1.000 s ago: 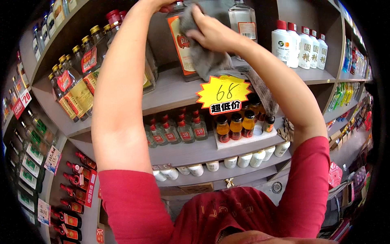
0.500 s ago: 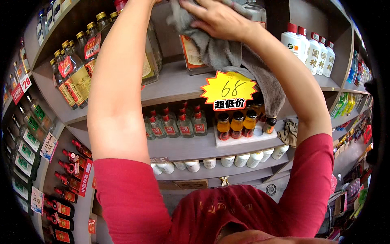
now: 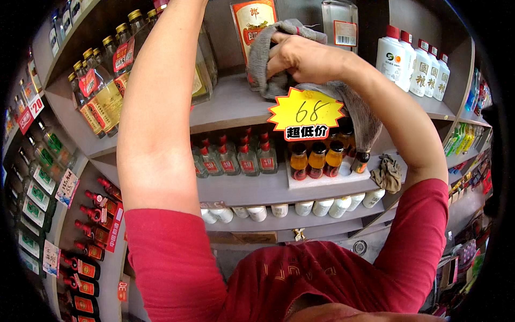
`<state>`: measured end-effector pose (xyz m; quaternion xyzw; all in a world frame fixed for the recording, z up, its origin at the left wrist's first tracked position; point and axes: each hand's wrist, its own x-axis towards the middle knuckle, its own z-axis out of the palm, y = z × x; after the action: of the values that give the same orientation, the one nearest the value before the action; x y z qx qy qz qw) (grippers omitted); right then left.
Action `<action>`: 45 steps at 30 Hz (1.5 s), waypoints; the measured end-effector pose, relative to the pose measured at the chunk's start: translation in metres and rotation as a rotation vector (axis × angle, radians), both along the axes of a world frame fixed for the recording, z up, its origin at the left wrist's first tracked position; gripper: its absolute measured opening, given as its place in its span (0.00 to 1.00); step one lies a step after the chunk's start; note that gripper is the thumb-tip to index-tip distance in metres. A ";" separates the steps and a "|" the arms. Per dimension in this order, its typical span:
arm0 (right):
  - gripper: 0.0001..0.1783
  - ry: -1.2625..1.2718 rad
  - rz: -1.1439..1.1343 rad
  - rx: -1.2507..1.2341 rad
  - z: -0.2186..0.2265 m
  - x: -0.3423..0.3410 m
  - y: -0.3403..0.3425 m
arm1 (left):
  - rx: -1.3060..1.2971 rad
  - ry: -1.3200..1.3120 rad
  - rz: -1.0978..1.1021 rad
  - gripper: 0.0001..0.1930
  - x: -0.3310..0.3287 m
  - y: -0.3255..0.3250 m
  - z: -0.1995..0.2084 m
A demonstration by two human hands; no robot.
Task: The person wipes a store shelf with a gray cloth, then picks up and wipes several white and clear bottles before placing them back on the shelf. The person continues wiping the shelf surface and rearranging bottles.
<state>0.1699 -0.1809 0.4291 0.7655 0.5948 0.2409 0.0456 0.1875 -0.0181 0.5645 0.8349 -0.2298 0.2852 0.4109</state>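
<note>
From here I am seeing the right hand (image 3: 314, 59) closing its bent fingers on a grey cloth (image 3: 261, 61), which is lying against the lower right side of a bottle with an orange-edged label (image 3: 249, 21) on the upper shelf (image 3: 233, 102). The left forearm (image 3: 158, 118) is running out past the top edge, so I am not seeing the left hand and cannot tell whether it is gripping anything. That is worrying me most: if nothing is steadying the bottle, a firm sideways push through the cloth could be tipping it or sliding it askew. The cloth is hiding the bottle's foot, so I am judging its footing blind. A wide swing to the right could be knocking the clear bottle (image 3: 343, 35) standing near the wrist. Below, the cloth's loose tail is hanging beside the yellow price sign (image 3: 306, 114), its end dangling right by the cap of a small bottle (image 3: 361, 162); a tug could be snagging that bottle or pulling the sign loose. The left forearm is also passing close to a big glass bottle (image 3: 201, 80), and a careless elbow could be nudging it.
</note>
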 end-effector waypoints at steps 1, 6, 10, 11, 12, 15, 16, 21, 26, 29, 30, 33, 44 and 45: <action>0.25 0.090 -0.028 0.005 0.001 0.000 -0.004 | 0.001 -0.001 -0.003 0.10 0.004 0.001 0.000; 0.18 0.281 -0.393 -0.016 -0.007 0.018 -0.057 | -0.111 -0.051 -0.125 0.04 0.005 0.009 -0.012; 0.18 0.155 -0.574 0.026 0.001 -0.005 -0.108 | -0.049 -0.306 0.087 0.10 0.006 0.015 -0.034; 0.19 0.053 -0.499 0.218 -0.003 -0.013 -0.122 | -0.034 -0.501 0.265 0.13 0.005 0.007 -0.058; 0.20 0.034 -0.496 0.261 0.004 -0.021 -0.132 | 0.035 -0.520 0.275 0.20 0.003 0.017 -0.069; 0.27 0.067 -0.499 0.358 -0.008 -0.038 -0.146 | 0.213 -0.153 0.158 0.39 -0.006 0.041 -0.089; 0.29 0.080 -0.461 0.334 -0.021 -0.034 -0.152 | 0.211 0.073 0.200 0.41 -0.015 0.032 -0.099; 0.38 0.258 -0.333 0.313 -0.053 -0.055 -0.142 | 0.001 0.318 -0.098 0.24 -0.007 0.024 -0.129; 0.31 0.227 -0.297 0.452 -0.056 -0.073 -0.154 | -0.055 0.376 -0.136 0.21 0.012 0.006 -0.126; 0.29 0.336 -0.323 0.559 -0.063 -0.084 -0.171 | -0.018 0.389 -0.150 0.22 0.025 -0.011 -0.124; 0.29 0.317 -0.304 0.577 -0.065 -0.083 -0.174 | -0.014 0.391 -0.177 0.21 0.026 -0.018 -0.123; 0.31 0.302 -0.280 0.631 -0.070 -0.082 -0.176 | 0.008 0.415 -0.221 0.22 0.041 -0.033 -0.123; 0.28 0.357 -0.214 1.043 -0.094 -0.069 -0.202 | 0.066 0.401 -0.375 0.24 0.064 -0.074 -0.123; 0.29 0.369 -0.194 1.094 -0.096 -0.066 -0.204 | 0.077 0.399 -0.389 0.24 0.070 -0.075 -0.123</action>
<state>0.1044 -0.3852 0.3336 0.7581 0.3095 0.3702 -0.4387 0.2571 -0.0936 0.4417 0.8296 -0.3111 0.0222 0.4631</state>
